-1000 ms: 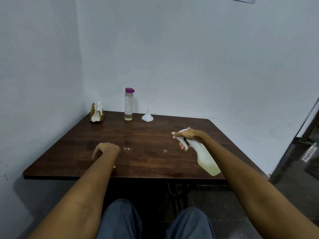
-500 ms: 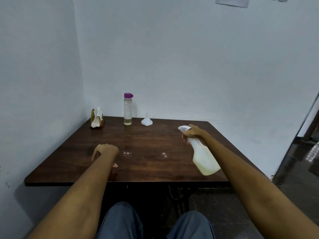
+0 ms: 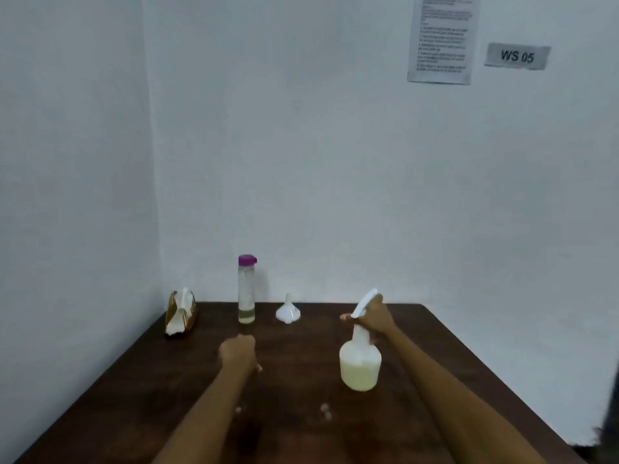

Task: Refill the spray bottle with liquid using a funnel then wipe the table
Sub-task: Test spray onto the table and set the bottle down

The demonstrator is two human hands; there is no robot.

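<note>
While white specks (image 3: 325,411) dot the dark wooden table (image 3: 445,363) nearest the camera, the left hand (image 3: 238,353) sits knuckles-up over the tabletop, fingers curled under and holding nothing visible, blurred. Right hand (image 3: 373,317) grips the trigger head of the spray bottle (image 3: 360,366); bottle now hangs upright below the fingers, where half a second ago it was tilted with its base toward the camera. Beyond the left knuckles stands the purple-capped clear bottle (image 3: 247,289), liquid low in it. White funnel (image 3: 288,311) lies between that bottle and the right fingers, apart from both. Tissue holder (image 3: 181,313) far left. Paper sheet (image 3: 441,38) and "WS 05" label (image 3: 517,56) now in view on the wall.
</note>
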